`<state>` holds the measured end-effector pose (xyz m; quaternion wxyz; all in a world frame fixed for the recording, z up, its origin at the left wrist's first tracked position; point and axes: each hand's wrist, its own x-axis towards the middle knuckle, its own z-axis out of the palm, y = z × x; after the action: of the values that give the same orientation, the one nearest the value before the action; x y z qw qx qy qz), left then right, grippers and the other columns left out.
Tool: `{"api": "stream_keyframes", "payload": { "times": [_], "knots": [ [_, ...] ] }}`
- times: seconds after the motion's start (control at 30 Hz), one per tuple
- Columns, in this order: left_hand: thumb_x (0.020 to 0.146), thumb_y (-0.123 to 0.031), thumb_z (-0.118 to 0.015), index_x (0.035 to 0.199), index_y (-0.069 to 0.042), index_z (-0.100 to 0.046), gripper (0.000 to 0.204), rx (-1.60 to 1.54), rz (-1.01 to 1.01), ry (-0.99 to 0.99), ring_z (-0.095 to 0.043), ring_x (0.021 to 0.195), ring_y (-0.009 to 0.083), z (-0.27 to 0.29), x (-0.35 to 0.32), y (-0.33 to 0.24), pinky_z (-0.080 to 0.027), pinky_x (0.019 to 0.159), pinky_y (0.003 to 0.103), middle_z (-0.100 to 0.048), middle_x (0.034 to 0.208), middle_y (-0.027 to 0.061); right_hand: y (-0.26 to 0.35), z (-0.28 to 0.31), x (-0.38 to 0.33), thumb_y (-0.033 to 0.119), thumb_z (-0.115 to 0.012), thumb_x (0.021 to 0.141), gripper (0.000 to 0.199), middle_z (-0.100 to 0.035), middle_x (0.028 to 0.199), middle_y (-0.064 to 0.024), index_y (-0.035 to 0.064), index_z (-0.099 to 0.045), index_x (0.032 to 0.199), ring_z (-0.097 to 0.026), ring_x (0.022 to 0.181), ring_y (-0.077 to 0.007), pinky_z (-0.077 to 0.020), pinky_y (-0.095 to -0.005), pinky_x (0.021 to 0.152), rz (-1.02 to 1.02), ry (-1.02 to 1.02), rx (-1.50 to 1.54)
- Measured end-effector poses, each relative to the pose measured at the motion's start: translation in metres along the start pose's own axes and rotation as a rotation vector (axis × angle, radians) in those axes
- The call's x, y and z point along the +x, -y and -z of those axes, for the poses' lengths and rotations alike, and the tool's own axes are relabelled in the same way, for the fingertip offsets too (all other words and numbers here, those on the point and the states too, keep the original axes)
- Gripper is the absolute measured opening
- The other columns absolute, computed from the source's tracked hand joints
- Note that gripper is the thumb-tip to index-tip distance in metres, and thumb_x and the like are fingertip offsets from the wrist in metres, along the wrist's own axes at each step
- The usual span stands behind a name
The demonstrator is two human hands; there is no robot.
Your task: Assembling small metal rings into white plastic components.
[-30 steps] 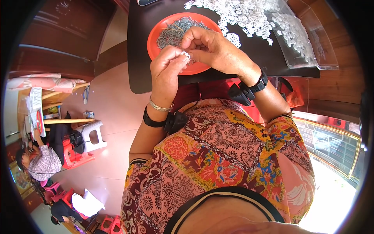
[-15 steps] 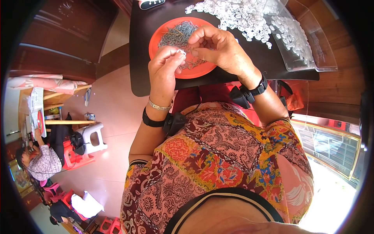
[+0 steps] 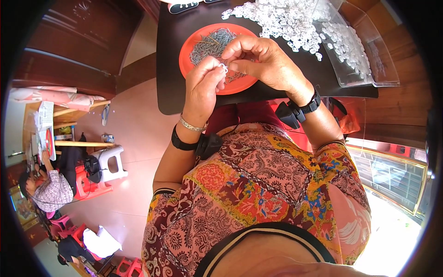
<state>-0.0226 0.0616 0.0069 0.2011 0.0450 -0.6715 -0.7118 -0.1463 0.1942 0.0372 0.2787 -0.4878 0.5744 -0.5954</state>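
Observation:
Between the thumb and forefinger of my left hand (image 3: 202,85) is a small white plastic piece (image 3: 223,67) with holes. My right hand (image 3: 272,64) is closed in a pinch right beside it, thumb and forefinger at the piece; whatever those fingertips hold is too small to make out. Both hands are above an orange-red round plate (image 3: 186,53). On it lies a heap of small grey screws (image 3: 213,40), partly hidden by my hands, with a thin yellowish stick across them.
Many matching white pieces (image 3: 286,21) are spread over the black table (image 3: 168,87) at the far right. A clear plastic tray (image 3: 385,84) with more of them lies at the right edge. A shoe (image 3: 183,7) shows at the table's far side. Another person (image 3: 54,184) sits off to the left.
My left hand has moved right, bringing the white piece up to my right fingertips. The view has shifted slightly.

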Motion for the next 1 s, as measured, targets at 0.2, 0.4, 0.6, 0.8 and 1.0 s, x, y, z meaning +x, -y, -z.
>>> {"api": "stream_keyframes", "payload": {
  "times": [0.2, 0.4, 0.6, 0.8, 1.0],
  "knots": [
    [0.088, -0.011, -0.05, 0.074, -0.002, -0.05, 0.017, 0.096, -0.032, 0.026, -0.043, 0.057, 0.0065, 0.001, -0.0016, -0.0014, -0.036, 0.053, 0.022, -0.049, 0.064, 0.0002, 0.0014, -0.0011, -0.002, -0.003, -0.059, 0.086, 0.013, -0.064, 0.087, -0.0028, 0.0003, -0.061, 0.098, -0.061, 0.083, -0.0103, -0.05, -0.0251, 0.079, 0.012, 0.015, -0.077],
    [0.089, -0.017, -0.049, 0.072, -0.004, -0.05, 0.022, 0.136, -0.042, 0.01, -0.041, 0.056, 0.0065, -0.0028, -0.0053, -0.0035, -0.033, 0.053, 0.022, -0.049, 0.061, -0.0002, 0.002, -0.0042, -0.0033, -0.002, -0.06, 0.084, 0.012, -0.066, 0.083, -0.0045, 0.0012, -0.06, 0.095, -0.062, 0.078, -0.0102, -0.0494, -0.025, 0.073, 0.08, 0.007, -0.196],
    [0.09, -0.017, -0.049, 0.076, -0.003, -0.053, 0.02, 0.247, -0.078, 0.038, -0.042, 0.057, 0.0052, -0.0004, -0.0071, 0.0005, -0.033, 0.052, 0.021, -0.048, 0.061, -0.0014, 0.0054, -0.003, -0.0051, 0.0, -0.06, 0.083, 0.013, -0.066, 0.084, -0.0052, 0.0021, -0.061, 0.095, -0.063, 0.079, -0.0122, -0.0502, -0.0259, 0.072, 0.047, 0.053, -0.27],
    [0.09, -0.017, -0.049, 0.077, -0.002, -0.054, 0.02, 0.268, -0.101, 0.055, -0.043, 0.058, 0.0053, -0.0034, -0.0082, -0.0035, -0.034, 0.053, 0.021, -0.049, 0.062, -0.0011, 0.0076, -0.0007, -0.0044, 0.001, -0.06, 0.083, 0.012, -0.065, 0.086, -0.0047, 0.0018, -0.06, 0.095, -0.063, 0.078, -0.012, -0.0508, -0.0261, 0.073, 0.026, 0.086, -0.306],
    [0.092, -0.015, -0.051, 0.078, -0.002, -0.054, 0.019, -0.011, 0.003, -0.018, -0.044, 0.059, 0.005, -0.0026, -0.0082, -0.0011, -0.036, 0.054, 0.021, -0.05, 0.065, -0.0014, 0.0013, -0.0018, 0.0007, 0.0, -0.059, 0.088, 0.01, -0.064, 0.085, -0.0028, 0.0002, -0.061, 0.098, -0.061, 0.081, -0.0093, -0.0498, -0.0234, 0.077, -0.045, 0.03, 0.103]
  ]
}}
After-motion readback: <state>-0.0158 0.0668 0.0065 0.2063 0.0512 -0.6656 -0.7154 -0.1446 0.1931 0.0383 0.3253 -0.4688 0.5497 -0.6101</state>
